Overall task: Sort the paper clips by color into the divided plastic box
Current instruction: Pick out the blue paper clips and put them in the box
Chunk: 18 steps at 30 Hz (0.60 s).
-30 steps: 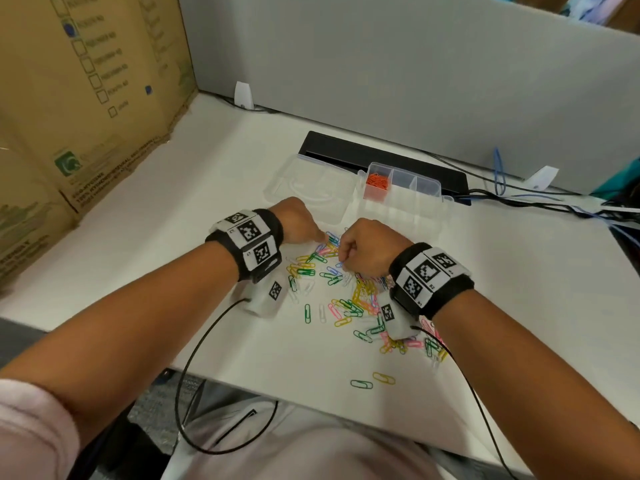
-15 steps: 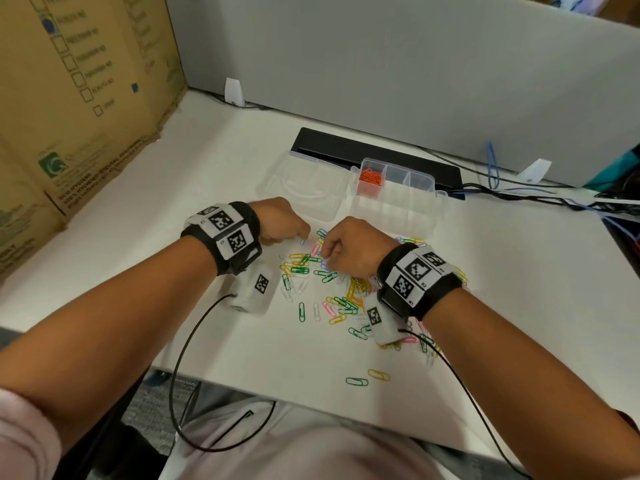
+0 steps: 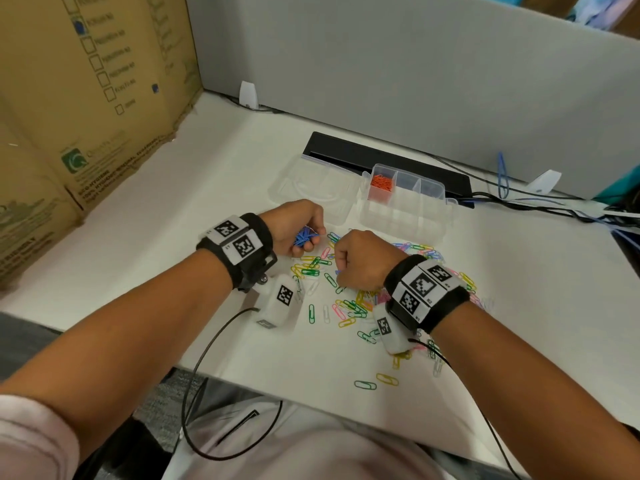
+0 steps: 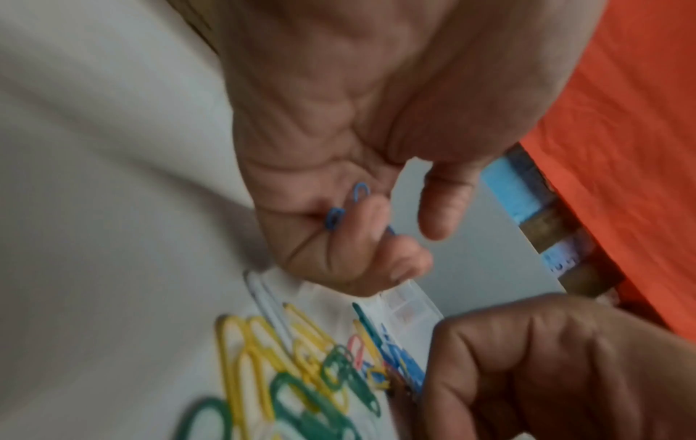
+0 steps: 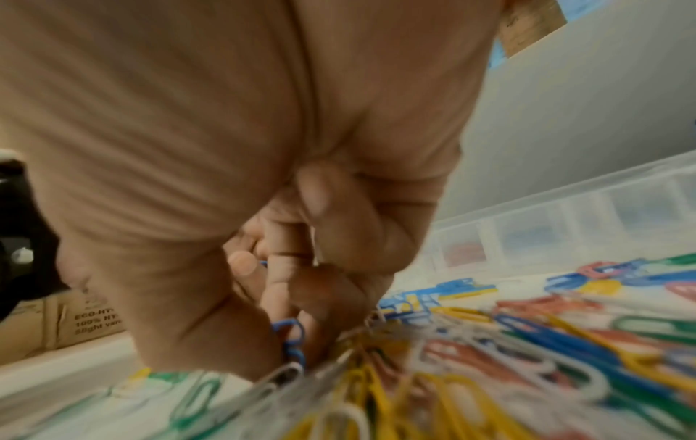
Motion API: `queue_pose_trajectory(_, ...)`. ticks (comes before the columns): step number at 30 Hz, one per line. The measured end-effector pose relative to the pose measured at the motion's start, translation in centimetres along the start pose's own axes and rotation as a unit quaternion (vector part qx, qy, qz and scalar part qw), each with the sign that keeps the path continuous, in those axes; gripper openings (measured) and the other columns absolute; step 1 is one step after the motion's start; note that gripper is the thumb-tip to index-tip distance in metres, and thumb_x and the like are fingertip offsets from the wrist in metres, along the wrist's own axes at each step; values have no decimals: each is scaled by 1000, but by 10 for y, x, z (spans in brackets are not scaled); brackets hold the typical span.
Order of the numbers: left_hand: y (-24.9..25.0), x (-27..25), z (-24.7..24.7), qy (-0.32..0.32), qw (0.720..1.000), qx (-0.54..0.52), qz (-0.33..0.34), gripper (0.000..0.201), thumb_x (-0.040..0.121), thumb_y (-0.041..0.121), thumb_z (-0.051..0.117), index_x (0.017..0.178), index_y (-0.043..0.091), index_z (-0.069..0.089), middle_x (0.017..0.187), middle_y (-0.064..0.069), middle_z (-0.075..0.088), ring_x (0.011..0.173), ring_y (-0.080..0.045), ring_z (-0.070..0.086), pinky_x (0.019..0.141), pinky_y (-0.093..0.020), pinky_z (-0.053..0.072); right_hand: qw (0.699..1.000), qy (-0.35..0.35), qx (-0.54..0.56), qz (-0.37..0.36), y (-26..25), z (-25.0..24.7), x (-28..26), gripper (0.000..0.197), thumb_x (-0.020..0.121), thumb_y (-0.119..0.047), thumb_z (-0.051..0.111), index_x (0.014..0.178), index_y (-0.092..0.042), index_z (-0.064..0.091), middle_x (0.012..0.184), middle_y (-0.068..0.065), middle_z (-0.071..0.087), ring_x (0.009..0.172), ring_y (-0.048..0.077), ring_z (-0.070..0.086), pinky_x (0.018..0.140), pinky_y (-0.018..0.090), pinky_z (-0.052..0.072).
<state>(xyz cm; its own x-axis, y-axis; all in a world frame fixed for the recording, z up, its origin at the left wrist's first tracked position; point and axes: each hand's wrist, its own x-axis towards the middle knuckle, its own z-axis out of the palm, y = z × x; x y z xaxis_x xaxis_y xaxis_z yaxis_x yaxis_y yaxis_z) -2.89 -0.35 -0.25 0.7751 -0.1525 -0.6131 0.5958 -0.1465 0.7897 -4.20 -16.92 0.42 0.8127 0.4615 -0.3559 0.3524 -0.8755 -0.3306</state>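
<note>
A pile of mixed coloured paper clips (image 3: 349, 303) is spread on the white desk in front of the clear divided plastic box (image 3: 405, 206). Its back left compartment holds orange clips (image 3: 381, 183). My left hand (image 3: 301, 233) hovers at the pile's left edge, fingers curled round a bunch of blue clips (image 3: 304, 237) (image 4: 335, 218). My right hand (image 3: 360, 261) sits on the pile, fingers curled, pinching blue clips (image 5: 290, 342) against the desk.
The box's clear lid (image 3: 311, 188) lies open to its left. A black power strip (image 3: 388, 161) and cables (image 3: 540, 202) run behind it. A cardboard box (image 3: 86, 98) stands at the left. Two stray clips (image 3: 375, 382) lie near the desk's front edge.
My left hand has turned palm-up a little, so the bunch of blue clips now shows. My right hand has stayed on the pile with its fingers working among the clips.
</note>
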Motion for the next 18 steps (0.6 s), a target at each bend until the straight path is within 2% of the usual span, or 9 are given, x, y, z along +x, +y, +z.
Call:
queue_pose_trajectory(3,6,3,11,24,996,81,17,12,78,14,55,67,13,49,60,-1,41,48,-13,29,42,-20,19,999,5,49,-5,6,-1,-4,13,76,-5,70,71,-15,63,66,-7,54,62,9,50,56,22,40)
queue_pose_trajectory(6,9,9,13,15,984,173,27,19,79,11,67,67,11,52,59,-1,38,48,-13,26,44,-22,20,994,51,96,-13,13,-6,-5,14,81,-2,66,86,-11,75,73,-7,60,71,12,56,68,24,46)
queue_pose_trajectory(10,9,8,10,-18,986,163,39,11,88,10,65,97,2,64,64,-4,42,51,-13,29,40,-21,24,997,52,53,-26,16,-13,-8,27,88,-2,57,103,-11,78,96,1,71,88,14,61,82,29,52)
queue_pose_trajectory(12,7,7,8,-5,989,138,46,15,92,6,58,100,-5,66,67,-7,49,51,-13,34,39,-19,26,999,31,30,-33,18,-12,-10,29,89,0,56,106,-10,77,109,3,72,99,18,63,89,31,52)
queue_pose_trajectory(15,4,9,6,17,992,115,43,13,91,5,58,89,-2,68,67,-6,54,51,-13,38,38,-19,28,999,15,13,-28,20,-12,-13,32,89,-1,56,110,-13,77,114,2,70,102,17,62,88,26,49)
queue_pose_trajectory(17,5,11,6,29,990,133,34,8,85,10,66,83,3,63,66,-5,47,52,-14,34,40,-22,26,999,22,20,-34,19,-13,-14,35,89,0,55,114,-15,75,105,0,69,97,15,60,84,24,48)
queue_pose_trajectory(18,6,11,7,37,986,160,31,12,83,13,69,84,5,61,66,-4,44,52,-15,32,41,-23,25,999,22,22,-40,17,-14,-14,38,89,1,55,117,-17,74,98,-1,67,92,15,59,82,25,49)
